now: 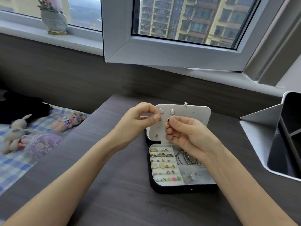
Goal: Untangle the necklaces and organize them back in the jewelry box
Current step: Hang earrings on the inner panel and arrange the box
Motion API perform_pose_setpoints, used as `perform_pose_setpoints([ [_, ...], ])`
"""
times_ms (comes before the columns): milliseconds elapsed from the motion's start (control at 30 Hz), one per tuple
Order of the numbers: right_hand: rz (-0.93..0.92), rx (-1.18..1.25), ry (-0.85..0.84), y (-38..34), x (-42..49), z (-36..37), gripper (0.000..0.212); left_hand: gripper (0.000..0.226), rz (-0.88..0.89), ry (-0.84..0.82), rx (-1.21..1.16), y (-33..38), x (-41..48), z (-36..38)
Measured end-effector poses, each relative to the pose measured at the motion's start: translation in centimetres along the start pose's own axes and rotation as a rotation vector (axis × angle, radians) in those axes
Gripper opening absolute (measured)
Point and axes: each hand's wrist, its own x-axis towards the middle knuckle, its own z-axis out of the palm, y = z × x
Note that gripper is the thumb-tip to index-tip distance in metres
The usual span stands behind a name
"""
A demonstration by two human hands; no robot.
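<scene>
- Black rectangular jewelry box (151, 185) open on dark wood-grain table (114, 185), white-lined lid (193, 119) raised behind
- Left hand (140, 119) in front of lid, thumb and forefinger pinched together, anything held too fine to tell
- Right hand (184, 133) just beside, fingers curled, thumb and forefinger pinching small gold-and-dark metal piece (168, 121)
- Silver bangles (187, 158) in box's upper right compartment
</scene>
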Motion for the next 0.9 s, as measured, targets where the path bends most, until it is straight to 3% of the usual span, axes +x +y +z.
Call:
perform_pose_setpoints([
  [67,-0.102,-0.224,0.074,0.4,-0.2,0.0,0.002,0.007,-0.048,0.019,-0.060,0.1,0.0,-0.3],
  [300,-0.441,-0.850,0.292,2.3,0.4,0.1,0.017,0.012,-0.230,0.083,-0.249,0.0,0.1,-1.1],
  [400,-0.534,-1.112,0.358,2.8,0.5,0.0,0.009,0.015,-0.263,0.095,-0.315,-0.2,0.1,-1.4],
  [700,-0.646,-1.317,0.400,3.3,0.7,0.1,0.006,0.017,-0.314,0.106,-0.398,-0.6,0.2,-1.7],
  [833,-0.908,-1.454,0.511,3.5,0.7,0.7,0.005,0.015,-0.324,0.064,-0.393,-0.5,0.1,-1.8],
  [900,-1.030,-1.615,0.617,3.6,0.5,0.9,0.016,0.015,-0.327,0.034,-0.402,-0.5,0.1,-1.9],
])
